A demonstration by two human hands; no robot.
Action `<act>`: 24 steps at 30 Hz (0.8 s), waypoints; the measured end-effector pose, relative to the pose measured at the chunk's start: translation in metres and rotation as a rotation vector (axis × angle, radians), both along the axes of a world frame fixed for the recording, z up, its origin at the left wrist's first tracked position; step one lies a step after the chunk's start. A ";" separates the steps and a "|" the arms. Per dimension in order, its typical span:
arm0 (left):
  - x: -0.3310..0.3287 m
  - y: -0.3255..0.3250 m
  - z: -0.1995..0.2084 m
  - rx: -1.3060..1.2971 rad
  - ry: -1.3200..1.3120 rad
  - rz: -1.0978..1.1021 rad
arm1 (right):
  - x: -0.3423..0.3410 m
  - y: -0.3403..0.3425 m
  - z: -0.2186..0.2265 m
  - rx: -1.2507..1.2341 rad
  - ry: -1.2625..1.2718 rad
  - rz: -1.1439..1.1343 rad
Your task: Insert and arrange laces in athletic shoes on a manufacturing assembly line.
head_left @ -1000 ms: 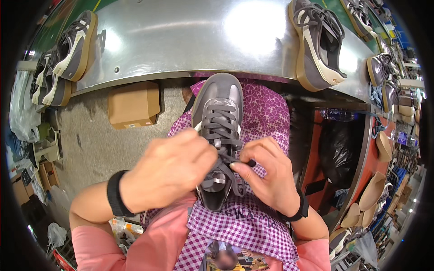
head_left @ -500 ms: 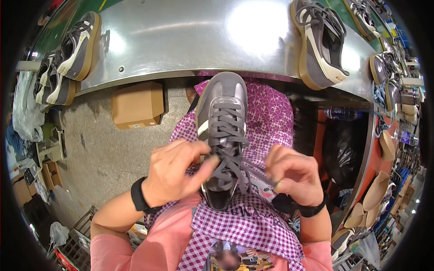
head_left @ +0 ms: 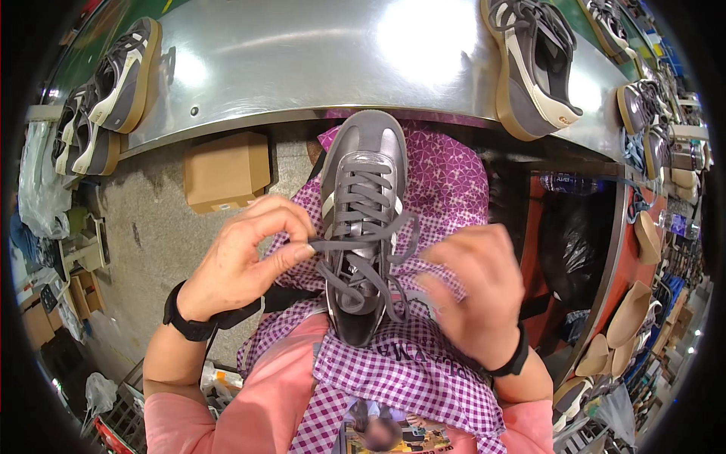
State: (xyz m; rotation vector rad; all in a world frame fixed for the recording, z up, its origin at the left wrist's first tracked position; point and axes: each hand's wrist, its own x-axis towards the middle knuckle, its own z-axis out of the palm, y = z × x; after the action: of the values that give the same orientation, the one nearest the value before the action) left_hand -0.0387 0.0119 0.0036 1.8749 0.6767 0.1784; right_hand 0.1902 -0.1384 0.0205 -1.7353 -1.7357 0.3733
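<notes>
On lap, left hand point(head_left: 242, 261) grip pinches grey lace point(head_left: 355, 244) of shoe point(head_left: 363, 227); right hand point(head_left: 476, 291) blurred, grip unclear.

A curved sheet-metal workbench point(head_left: 318, 53) spans the top of the view, a bright glare of overhead light point(head_left: 423, 30) on its surface. Finished grey sneakers with tan soles point(head_left: 533, 64) lie on it to the right, and two more sneakers point(head_left: 113, 83) at its left end. Below the bench edge, a cardboard box point(head_left: 227, 170) sits on the speckled concrete floor point(head_left: 144, 250). To the right stands a red rack point(head_left: 616, 272) holding pale shoe insoles point(head_left: 631, 314), with a black plastic bag point(head_left: 571, 250) beside it. Clear plastic bags point(head_left: 38, 189) pile at the far left.
</notes>
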 end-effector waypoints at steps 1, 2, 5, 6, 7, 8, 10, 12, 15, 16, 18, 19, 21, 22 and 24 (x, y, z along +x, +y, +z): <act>0.002 0.000 0.004 0.002 -0.001 -0.006 | -0.011 0.007 0.005 -0.015 -0.039 0.070; 0.004 -0.001 0.011 -0.285 0.086 0.081 | -0.017 0.008 0.003 -0.014 -0.041 0.063; 0.008 -0.011 0.012 -0.455 0.087 0.224 | -0.027 0.010 -0.002 -0.121 -0.135 0.224; 0.009 -0.014 0.010 -0.346 0.000 0.263 | -0.024 0.009 -0.001 -0.124 -0.101 0.225; 0.008 -0.016 0.012 -0.345 0.000 0.264 | -0.020 0.007 0.000 -0.129 -0.068 0.226; 0.007 -0.017 0.016 0.211 -0.057 0.070 | -0.014 0.002 -0.006 -0.131 0.028 0.279; 0.004 -0.031 0.017 0.907 -0.069 -0.180 | 0.011 0.000 0.006 -0.186 0.464 0.439; 0.007 -0.038 -0.001 0.888 -0.074 -0.208 | 0.026 -0.008 0.011 -0.219 1.103 0.540; 0.014 -0.043 -0.004 0.820 -0.105 -0.266 | 0.026 -0.017 0.018 -0.366 1.444 0.331; 0.016 -0.042 0.000 0.575 -0.182 -0.318 | 0.026 -0.017 0.013 -0.540 1.248 0.388; 0.017 -0.035 0.010 0.188 -0.248 -0.396 | 0.031 -0.007 0.018 -0.945 0.776 0.549; 0.018 -0.035 0.013 0.186 -0.250 -0.397 | 0.024 -0.008 0.018 -0.946 0.776 0.547; 0.021 -0.038 0.018 0.238 -0.058 -0.204 | 0.007 -0.009 0.017 -0.660 0.637 0.187; 0.021 -0.043 0.015 0.374 0.065 -0.184 | 0.012 -0.009 0.015 -0.525 0.692 0.302; 0.024 -0.048 0.010 0.433 0.046 -0.210 | 0.021 -0.012 0.017 -0.512 0.830 0.378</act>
State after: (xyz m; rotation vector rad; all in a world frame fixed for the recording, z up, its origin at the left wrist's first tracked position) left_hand -0.0150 -0.0364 0.0139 2.3570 0.4919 0.1549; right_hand 0.2109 -0.1500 0.0377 -1.2309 -1.3676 1.5646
